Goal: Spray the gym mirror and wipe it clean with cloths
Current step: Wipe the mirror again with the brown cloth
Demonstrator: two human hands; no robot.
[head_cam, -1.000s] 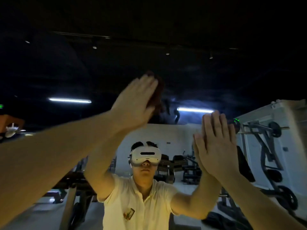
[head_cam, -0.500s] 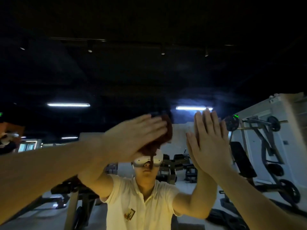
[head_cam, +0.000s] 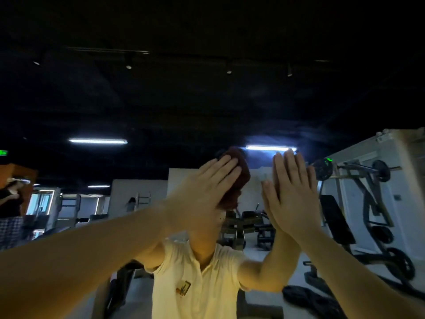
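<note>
Now both of your hands are up against the mirror (head_cam: 161, 107), which stands straight ahead of you and fills almost the whole view. Your left hand (head_cam: 202, 194) lies flat with the fingers straight and close together, and it presses a dark red cloth (head_cam: 241, 178) onto the glass. The fingers are not curled round the cloth; it is only trapped between your fingers and the mirror. The cloth sticks out past your fingertips, up and to the right, and its long side runs from the top down, a little tilted.

Your right hand (head_cam: 292, 192) is just beside the cloth on its right, near but not touching it. The fingers are straight and point upward, with the palm toward the glass. I see nothing gripped in this hand. Whether a second cloth lies under the palm, I cannot tell.

So the left hand is the one that has the cloth, and I judge that the next stroke belongs to it. The glass goes on far above the cloth and to the left, so there is much room to wipe in these directions; to the right, your other hand stands in the way.

No spray bottle or other container shows in the view. A weight machine (head_cam: 368, 203) appears in the reflection on the right.
</note>
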